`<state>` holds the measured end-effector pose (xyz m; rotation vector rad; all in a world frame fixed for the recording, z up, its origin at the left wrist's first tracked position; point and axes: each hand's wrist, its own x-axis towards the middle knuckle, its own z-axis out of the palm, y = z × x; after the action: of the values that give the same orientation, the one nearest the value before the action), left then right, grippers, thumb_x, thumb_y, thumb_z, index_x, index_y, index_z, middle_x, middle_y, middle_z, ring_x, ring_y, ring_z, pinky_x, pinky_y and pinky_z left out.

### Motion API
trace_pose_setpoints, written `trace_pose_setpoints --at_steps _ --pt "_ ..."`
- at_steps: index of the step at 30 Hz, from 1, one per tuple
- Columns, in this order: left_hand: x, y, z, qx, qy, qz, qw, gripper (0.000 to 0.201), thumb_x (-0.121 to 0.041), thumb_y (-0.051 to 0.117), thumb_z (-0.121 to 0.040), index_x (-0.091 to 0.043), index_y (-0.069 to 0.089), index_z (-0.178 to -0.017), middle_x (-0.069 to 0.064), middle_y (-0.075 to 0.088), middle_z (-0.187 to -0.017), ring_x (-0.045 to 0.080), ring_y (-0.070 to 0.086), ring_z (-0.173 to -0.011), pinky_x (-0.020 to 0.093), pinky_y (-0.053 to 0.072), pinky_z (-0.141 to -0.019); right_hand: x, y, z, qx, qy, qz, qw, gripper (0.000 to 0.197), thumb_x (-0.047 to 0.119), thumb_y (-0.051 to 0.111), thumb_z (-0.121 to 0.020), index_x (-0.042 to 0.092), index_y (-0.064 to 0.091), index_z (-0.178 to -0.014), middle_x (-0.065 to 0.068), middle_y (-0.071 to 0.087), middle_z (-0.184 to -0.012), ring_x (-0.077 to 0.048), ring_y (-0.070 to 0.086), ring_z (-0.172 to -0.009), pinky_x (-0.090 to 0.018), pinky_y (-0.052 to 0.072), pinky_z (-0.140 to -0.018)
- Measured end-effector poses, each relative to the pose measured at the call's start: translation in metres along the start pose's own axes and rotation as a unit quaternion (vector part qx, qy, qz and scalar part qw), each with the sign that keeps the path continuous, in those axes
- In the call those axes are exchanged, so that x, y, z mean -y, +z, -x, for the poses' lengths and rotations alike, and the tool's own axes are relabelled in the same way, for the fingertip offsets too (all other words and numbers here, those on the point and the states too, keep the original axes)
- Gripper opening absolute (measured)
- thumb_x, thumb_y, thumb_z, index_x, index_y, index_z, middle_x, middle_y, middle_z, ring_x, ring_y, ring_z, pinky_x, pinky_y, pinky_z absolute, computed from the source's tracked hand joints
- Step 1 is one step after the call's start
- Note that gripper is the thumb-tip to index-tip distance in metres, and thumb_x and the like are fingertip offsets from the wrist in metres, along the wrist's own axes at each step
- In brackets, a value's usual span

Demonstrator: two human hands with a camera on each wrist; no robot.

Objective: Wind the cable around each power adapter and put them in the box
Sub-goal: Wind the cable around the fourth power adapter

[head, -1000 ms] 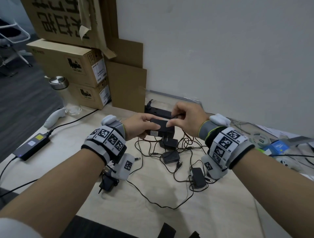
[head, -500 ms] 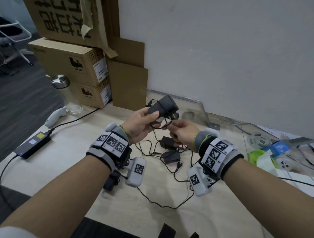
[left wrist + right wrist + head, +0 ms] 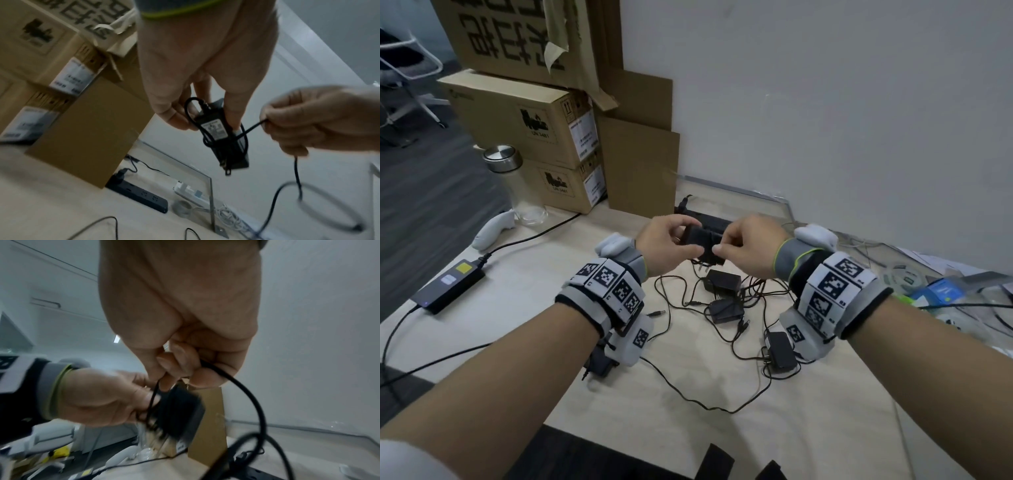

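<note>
My left hand (image 3: 681, 236) grips a black power adapter (image 3: 700, 240) above the table, thumb and fingers round its body. A few turns of its thin black cable (image 3: 205, 139) lie round the adapter (image 3: 216, 129). Close to its right end, my right hand (image 3: 720, 245) pinches the cable (image 3: 252, 128) between thumb and fingers. The loose remainder hangs in a loop (image 3: 298, 186) below that hand. In the right wrist view the cable (image 3: 246, 394) curves down from the right hand (image 3: 174, 369) past the adapter (image 3: 180, 412). Three more adapters (image 3: 722, 281) (image 3: 724, 310) (image 3: 779, 349) lie in tangled cables below.
Another adapter (image 3: 601, 363) lies under my left wrist. Stacked cardboard boxes (image 3: 534, 120) and a glass bottle (image 3: 517, 185) stand at the back left. A black power strip (image 3: 141, 194) and a clear-walled box (image 3: 209, 191) sit by the wall. A laptop charger (image 3: 448, 287) lies at left, clutter at right.
Half a second ago the adapter was raised and tilted with my right hand below it. Now it is lower and level, and the right hand has brought the cable up beside it.
</note>
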<state>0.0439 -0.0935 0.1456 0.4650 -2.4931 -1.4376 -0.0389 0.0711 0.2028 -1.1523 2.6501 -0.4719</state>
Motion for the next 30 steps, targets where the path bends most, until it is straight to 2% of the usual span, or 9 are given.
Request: trace_pose_setpoints --at_steps 4,10,13,16,18,20,24,27,30 --pt "0.000 -0.008 0.006 0.153 0.028 0.001 0.988 0.043 -0.029 0.072 -0.070 -0.041 0.064 -0.111 -0.006 0.073 -0.090 0.018 0.070 -0.088 0.046 0.056 -0.086 -0.009 -0.012 -0.007 -0.031 0.012 -0.089 0.995 0.031 0.047 0.073 -0.076 0.022 0.062 -0.062 0.010 0.057 -0.057 -0.010 0.051 -0.056 -0.029 0.044 -0.060" --pt "0.000 -0.014 0.016 0.243 0.053 0.161 0.955 0.042 0.005 0.064 -0.082 -0.023 0.061 -0.113 0.003 0.068 -0.107 0.015 0.065 -0.098 0.033 0.054 -0.086 -0.030 0.000 -0.008 -0.052 0.064 -0.301 0.950 0.027 0.032 0.076 -0.078 0.019 0.059 -0.062 0.004 0.047 -0.060 -0.009 0.042 -0.055 -0.025 0.042 -0.056" --pt "0.002 -0.013 0.019 0.278 0.003 0.298 0.913 0.041 0.010 0.058 -0.084 -0.015 0.057 -0.117 0.007 0.068 -0.107 0.018 0.065 -0.100 0.028 0.052 -0.085 -0.036 0.013 -0.007 -0.056 0.088 -0.352 0.930 0.025 0.030 0.069 -0.085 0.015 0.060 -0.068 0.003 0.046 -0.061 -0.009 0.044 -0.055 -0.023 0.048 -0.056" --pt "0.003 -0.012 0.018 0.304 -0.016 0.426 0.852 0.055 -0.006 0.077 -0.074 -0.008 0.052 -0.123 0.014 0.064 -0.112 0.025 0.063 -0.102 0.032 0.053 -0.089 -0.037 0.028 -0.006 -0.044 0.104 -0.375 0.920 0.032 0.028 0.062 -0.091 -0.002 0.062 -0.080 -0.006 0.045 -0.061 -0.014 0.045 -0.053 -0.027 0.050 -0.055" --pt "0.002 -0.008 0.016 0.279 -0.018 0.470 0.837 0.062 -0.013 0.085 -0.066 -0.010 0.053 -0.119 0.012 0.064 -0.108 0.024 0.063 -0.098 0.032 0.054 -0.088 -0.033 0.036 -0.004 -0.018 0.105 -0.372 0.922 0.027 0.014 0.055 -0.095 -0.007 0.058 -0.079 -0.007 0.047 -0.058 -0.014 0.052 -0.046 -0.030 0.051 -0.056" --pt "0.000 -0.002 0.014 0.217 -0.023 0.487 0.846 0.049 -0.006 0.080 -0.071 -0.013 0.055 -0.113 0.010 0.064 -0.105 0.022 0.063 -0.095 0.031 0.055 -0.085 -0.025 0.040 0.002 0.014 0.094 -0.373 0.923 0.026 0.008 0.049 -0.096 0.005 0.056 -0.070 -0.003 0.046 -0.056 -0.012 0.058 -0.044 -0.034 0.051 -0.060" --pt "-0.005 0.004 0.009 0.031 -0.052 0.496 0.866 0.033 0.013 0.054 -0.086 -0.014 0.055 -0.104 0.009 0.062 -0.102 0.019 0.061 -0.090 0.029 0.056 -0.081 -0.011 0.047 0.012 0.104 0.073 -0.357 0.925 0.020 0.019 0.058 -0.094 0.013 0.054 -0.074 0.000 0.053 -0.054 -0.018 0.064 -0.051 -0.033 0.048 -0.063" --pt "-0.005 0.004 0.005 -0.070 -0.065 0.452 0.887 0.031 0.012 0.056 -0.087 -0.016 0.054 -0.101 0.008 0.063 -0.097 0.018 0.060 -0.087 0.030 0.053 -0.081 -0.005 0.051 0.017 0.158 0.055 -0.310 0.936 0.019 0.025 0.059 -0.093 0.014 0.053 -0.078 0.001 0.056 -0.053 -0.016 0.060 -0.050 -0.031 0.049 -0.060" --pt "0.000 0.005 0.004 -0.122 -0.058 0.325 0.936 0.033 0.004 0.066 -0.084 -0.016 0.056 -0.108 0.008 0.067 -0.098 0.015 0.062 -0.084 0.028 0.053 -0.082 0.000 0.052 0.015 0.153 0.066 -0.259 0.951 0.029 0.040 0.055 -0.093 0.015 0.054 -0.079 -0.001 0.054 -0.060 -0.020 0.054 -0.050 -0.043 0.055 -0.066"
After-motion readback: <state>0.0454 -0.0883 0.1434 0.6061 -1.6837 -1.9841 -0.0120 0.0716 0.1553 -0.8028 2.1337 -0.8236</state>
